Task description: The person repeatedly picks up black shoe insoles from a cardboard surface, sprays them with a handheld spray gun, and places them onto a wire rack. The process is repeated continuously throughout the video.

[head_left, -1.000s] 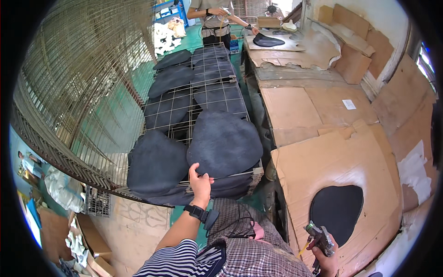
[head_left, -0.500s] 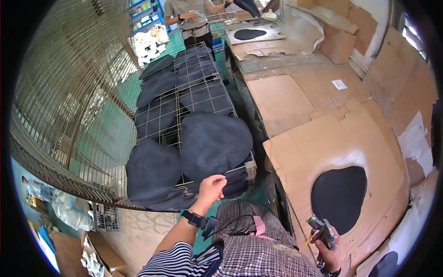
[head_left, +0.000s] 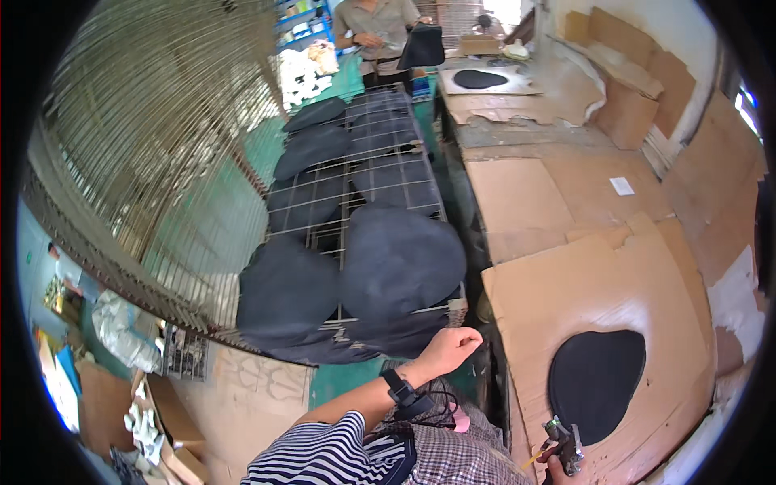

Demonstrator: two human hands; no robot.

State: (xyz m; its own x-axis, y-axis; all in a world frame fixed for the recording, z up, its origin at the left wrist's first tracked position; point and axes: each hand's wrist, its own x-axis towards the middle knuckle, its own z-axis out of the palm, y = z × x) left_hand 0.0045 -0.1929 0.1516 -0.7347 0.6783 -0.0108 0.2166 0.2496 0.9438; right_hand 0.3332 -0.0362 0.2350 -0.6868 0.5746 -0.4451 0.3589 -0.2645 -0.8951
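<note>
My left hand (head_left: 449,349), a dark watch on its wrist, hovers just in front of the near edge of a wire rack (head_left: 380,174). Its fingers are curled in and hold nothing. Several dark rounded fabric pieces lie on the rack; the nearest big one (head_left: 400,259) is just beyond my knuckles, with another (head_left: 287,287) to its left. At the bottom right, my right hand (head_left: 558,465) grips a small metal hand tool (head_left: 566,440). The tool is beside a cardboard sheet (head_left: 590,283) with a dark oval patch (head_left: 594,384).
A cardboard-covered bench (head_left: 550,186) runs along the right. Another person (head_left: 380,32) stands at the far end holding a dark piece. A large domed wire cage (head_left: 153,137) fills the left. Boxes and bags (head_left: 129,380) lie on the floor at lower left.
My left hand has come off the dark piece at the rack's near edge and drawn back to the right, its fingers curling in. The right hand still holds the tool.
</note>
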